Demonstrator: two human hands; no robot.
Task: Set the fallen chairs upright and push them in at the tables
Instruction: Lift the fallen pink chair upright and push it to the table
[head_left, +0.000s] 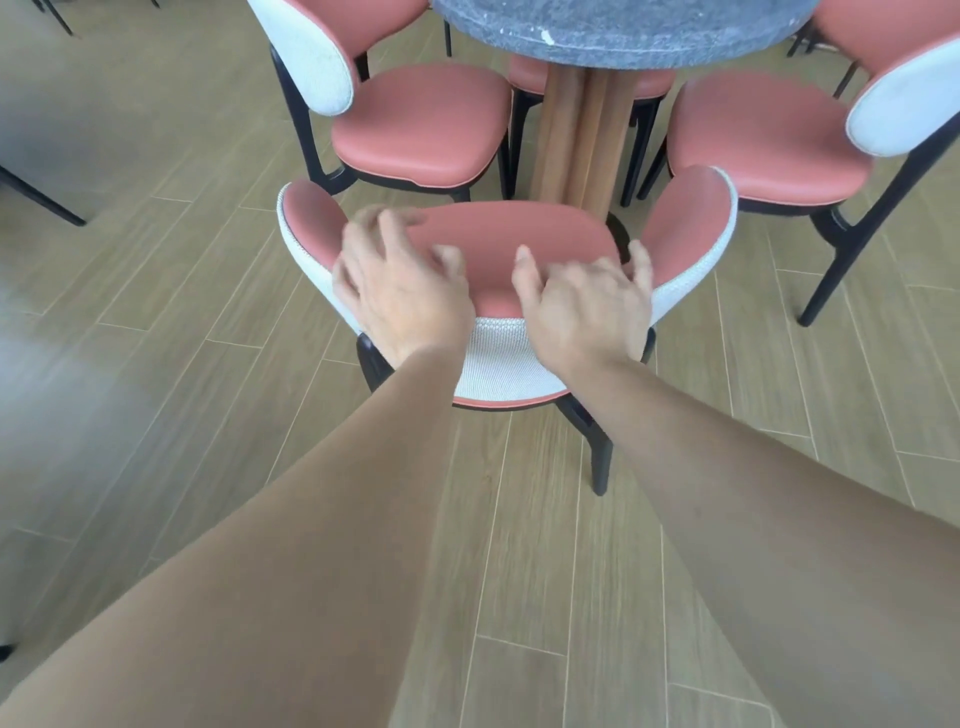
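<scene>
A chair with a pink seat and a white-backed curved backrest (519, 244) stands upright just in front of me, facing the round grey table (623, 31). The backrest hides its seat. My left hand (400, 291) lies over the left part of the backrest's top rim, fingers spread and blurred. My right hand (587, 306) rests on the right part of the rim, thumb out and fingers loosely over the edge. Neither hand plainly grips the rim.
The table stands on a wooden pedestal (576, 135). Two matching chairs stand upright at it, one on the left (421, 124) and one on the right (763, 135), and a third seat (524, 73) shows behind the pedestal. Black furniture legs (41, 200) stand at the far left on the plank floor.
</scene>
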